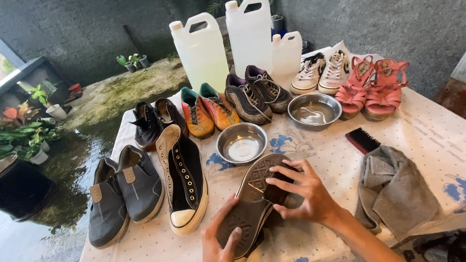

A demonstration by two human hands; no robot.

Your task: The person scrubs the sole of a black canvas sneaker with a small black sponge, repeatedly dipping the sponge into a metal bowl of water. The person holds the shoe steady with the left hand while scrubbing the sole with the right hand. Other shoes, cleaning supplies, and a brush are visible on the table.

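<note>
Fingers [286, 180] of right hand [303, 194] clenched on brush over upturned sole [252, 194], left hand [218, 237] gripping its heel edge.

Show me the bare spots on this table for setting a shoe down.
Free: the cloth between the brush, the pink sandals and the grey towel, and the far right edge. Small gap between the two steel bowls. Crowded: left side and back row, packed with shoes and jugs.

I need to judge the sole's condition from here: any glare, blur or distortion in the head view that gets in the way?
Head view: even daylight, soft shadows; a bright wet sheen on the upturned sole hides some tread; glare too in both steel bowls; right hand and left hand look sharp, no motion blur; wide-angle bending at the edges; jugs nearly overexposed.
</note>
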